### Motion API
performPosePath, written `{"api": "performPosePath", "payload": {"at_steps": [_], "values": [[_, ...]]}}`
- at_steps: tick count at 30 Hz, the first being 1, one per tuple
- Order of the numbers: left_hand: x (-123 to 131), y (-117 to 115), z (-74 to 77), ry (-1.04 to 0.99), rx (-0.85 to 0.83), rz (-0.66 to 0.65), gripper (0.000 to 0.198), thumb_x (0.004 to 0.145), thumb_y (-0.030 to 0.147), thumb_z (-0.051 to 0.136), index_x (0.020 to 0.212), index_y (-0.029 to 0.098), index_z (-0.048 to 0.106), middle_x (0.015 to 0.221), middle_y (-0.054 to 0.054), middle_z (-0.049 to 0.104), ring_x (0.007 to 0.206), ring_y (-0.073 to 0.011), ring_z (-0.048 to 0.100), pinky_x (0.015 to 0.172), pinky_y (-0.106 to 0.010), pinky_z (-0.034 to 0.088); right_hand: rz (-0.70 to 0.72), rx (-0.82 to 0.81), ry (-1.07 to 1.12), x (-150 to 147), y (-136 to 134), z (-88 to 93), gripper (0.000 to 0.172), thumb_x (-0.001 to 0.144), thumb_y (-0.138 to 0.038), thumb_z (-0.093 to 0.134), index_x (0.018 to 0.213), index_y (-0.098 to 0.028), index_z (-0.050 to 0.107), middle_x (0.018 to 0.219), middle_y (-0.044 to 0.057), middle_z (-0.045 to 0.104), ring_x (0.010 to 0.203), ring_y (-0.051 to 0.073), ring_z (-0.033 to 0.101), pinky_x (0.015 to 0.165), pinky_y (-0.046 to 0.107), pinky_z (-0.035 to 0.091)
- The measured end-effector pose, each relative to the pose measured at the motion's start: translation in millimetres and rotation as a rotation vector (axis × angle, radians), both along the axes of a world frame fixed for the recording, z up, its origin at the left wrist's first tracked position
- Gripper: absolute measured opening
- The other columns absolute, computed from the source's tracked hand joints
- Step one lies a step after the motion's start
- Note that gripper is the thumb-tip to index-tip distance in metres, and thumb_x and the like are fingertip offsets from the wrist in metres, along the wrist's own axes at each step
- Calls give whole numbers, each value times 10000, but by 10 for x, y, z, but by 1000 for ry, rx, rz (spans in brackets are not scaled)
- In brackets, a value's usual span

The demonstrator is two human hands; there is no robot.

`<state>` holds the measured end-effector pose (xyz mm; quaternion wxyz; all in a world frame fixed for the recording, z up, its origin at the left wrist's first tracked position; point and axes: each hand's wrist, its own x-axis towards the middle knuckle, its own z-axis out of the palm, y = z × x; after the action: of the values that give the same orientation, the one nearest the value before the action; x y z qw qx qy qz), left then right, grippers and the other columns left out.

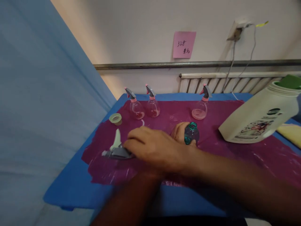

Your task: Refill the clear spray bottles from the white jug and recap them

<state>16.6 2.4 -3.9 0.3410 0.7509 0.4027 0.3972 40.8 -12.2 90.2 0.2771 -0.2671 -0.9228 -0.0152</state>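
Sprayer [119, 153] at near left being grasped by right hand [152, 147]; loose wrist probably being called for. Farther right, uncapped bottle [194, 135] being clasped by left hand [180, 131]; mouth best being kept upward, squeeze light. Right hand being held palm down, being crossed over left arm [131, 201].

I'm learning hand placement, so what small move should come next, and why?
Probably draw the right hand back rightward: it reaches across the left forearm to the grey spray head, while the left hand holds an uncapped bottle, so the crossing seems to leave both little freedom.
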Motion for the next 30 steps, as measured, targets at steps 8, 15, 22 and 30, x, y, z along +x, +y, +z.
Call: {"api": "performPosePath", "payload": {"at_steps": [8, 15, 22, 30], "values": [[-55, 32, -73, -59, 34, -45, 743, 819, 279, 801, 1528, 269, 581, 1537, -128, 683, 1446, -392, 665, 1271, -545, 517, 142, -54, -379, -762, 367, -167, 296, 1214, -222, 441, 1303, -154, 715, 1282, 125, 705, 1108, 262, 737, 747, 397, 661], [-83, 127, -168, -35, 51, -106, 782, 849, 353, 790, 1588, 241, 562, 1560, -150, 662, 1455, -412, 652, 1247, -571, 517, 61, -203, -473, -791, 418, -372, 316, 1206, -209, 434, 1298, -139, 727, 1303, 142, 717, 1167, 280, 775, 841, 420, 707], [-72, 93, -177, -2, 71, -72, 808, 838, 331, 791, 1599, 298, 519, 1586, -99, 646, 1469, -359, 645, 1279, -528, 507, 10, -250, -465, -718, 350, -392, 304, 1205, -234, 448, 1299, -144, 723, 1295, 122, 707, 1064, 271, 798, 751, 430, 712], [-51, 88, -186, 18, 87, -59, 847, 803, 267, 779, 1609, 303, 521, 1576, -88, 658, 1452, -350, 649, 1262, -517, 525, 18, -88, -264, -435, 214, -368, 293, 1226, -285, 429, 1320, -167, 680, 1277, 109, 711, 1070, 267, 738, 721, 412, 661]]}}
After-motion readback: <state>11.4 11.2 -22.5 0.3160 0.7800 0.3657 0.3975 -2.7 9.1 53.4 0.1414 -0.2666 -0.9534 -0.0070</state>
